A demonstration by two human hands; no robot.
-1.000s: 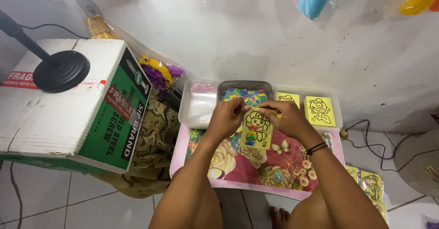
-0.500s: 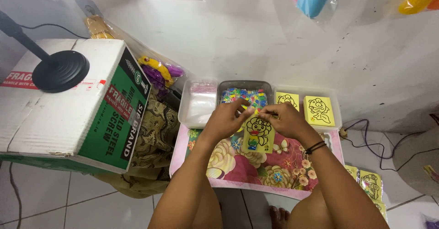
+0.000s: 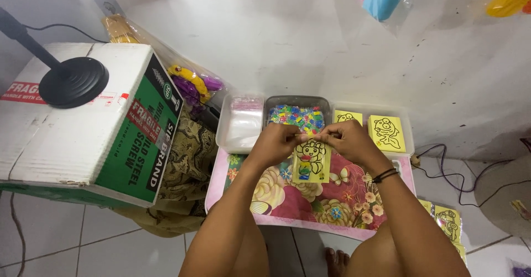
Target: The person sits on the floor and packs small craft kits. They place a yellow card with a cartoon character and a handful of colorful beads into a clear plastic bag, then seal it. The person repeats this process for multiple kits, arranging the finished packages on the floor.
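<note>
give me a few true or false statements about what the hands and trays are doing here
1. Both hands hold the yellow card at its top edge. True: the left hand and right hand pinch the card from either side.
2. The middle tray holds clear bags. False: the middle tray holds small colourful pieces; the bags are in the left tray.
3. The right tray holds yellow picture cards. True.
4. The lamp base stands on the floor. False: the black base stands on the cardboard box.
5. The right wrist is bare. False: it wears a black band.
</note>
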